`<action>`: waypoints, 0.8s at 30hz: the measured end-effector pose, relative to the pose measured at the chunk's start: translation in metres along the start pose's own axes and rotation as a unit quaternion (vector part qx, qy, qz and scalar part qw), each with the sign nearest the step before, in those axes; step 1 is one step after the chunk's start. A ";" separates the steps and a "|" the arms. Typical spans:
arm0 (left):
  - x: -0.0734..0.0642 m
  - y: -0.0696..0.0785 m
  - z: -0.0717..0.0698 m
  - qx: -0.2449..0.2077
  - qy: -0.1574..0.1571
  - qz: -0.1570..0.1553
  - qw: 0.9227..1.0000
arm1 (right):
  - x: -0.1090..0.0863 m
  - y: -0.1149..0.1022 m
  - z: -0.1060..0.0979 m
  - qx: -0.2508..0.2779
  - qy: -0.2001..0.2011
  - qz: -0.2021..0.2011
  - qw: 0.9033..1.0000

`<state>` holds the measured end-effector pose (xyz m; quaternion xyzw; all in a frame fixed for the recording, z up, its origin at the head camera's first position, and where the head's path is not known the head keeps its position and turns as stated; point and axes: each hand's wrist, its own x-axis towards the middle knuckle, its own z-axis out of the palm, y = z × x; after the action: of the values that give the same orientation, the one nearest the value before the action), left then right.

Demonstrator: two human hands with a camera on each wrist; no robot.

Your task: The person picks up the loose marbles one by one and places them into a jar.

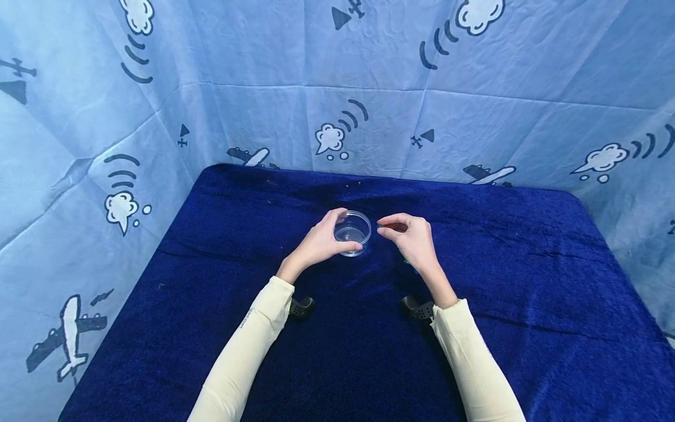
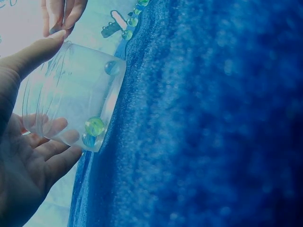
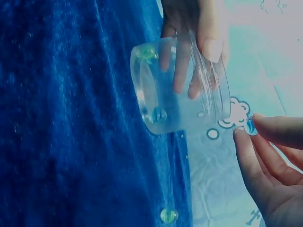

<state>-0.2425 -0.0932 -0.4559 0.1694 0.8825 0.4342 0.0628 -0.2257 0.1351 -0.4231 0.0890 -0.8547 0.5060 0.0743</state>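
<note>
A clear, open-topped plastic jar (image 1: 352, 233) stands upright on the dark blue cloth. My left hand (image 1: 319, 239) grips it from the left, thumb at the near side and fingers round the far side. Through its wall, the left wrist view shows a green marble (image 2: 94, 126) and two bluish ones on the bottom. Just right of the rim, my right hand (image 1: 415, 239) pinches a clear blue marble (image 3: 251, 126) between thumb and fingertips. The marble is apart from the jar.
Several green marbles (image 2: 132, 21) lie on the cloth beyond the jar in the left wrist view; one green-yellow marble (image 3: 169, 215) shows in the right wrist view. Dark straps (image 1: 419, 308) sit by both sleeves. A light blue printed curtain (image 1: 369, 129) hangs around the table.
</note>
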 end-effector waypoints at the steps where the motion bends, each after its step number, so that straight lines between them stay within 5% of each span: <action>1: 0.000 0.000 0.000 -0.001 0.000 -0.001 1.000 | 0.000 0.000 0.001 0.002 0.000 -0.002 1.000; 24: 0.000 0.000 0.000 -0.004 0.000 0.003 1.000 | -0.004 -0.007 0.015 0.018 -0.005 -0.028 0.999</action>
<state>-0.2425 -0.0929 -0.4560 0.1717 0.8804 0.4376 0.0619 -0.2205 0.1188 -0.4255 0.1166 -0.8433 0.5181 0.0819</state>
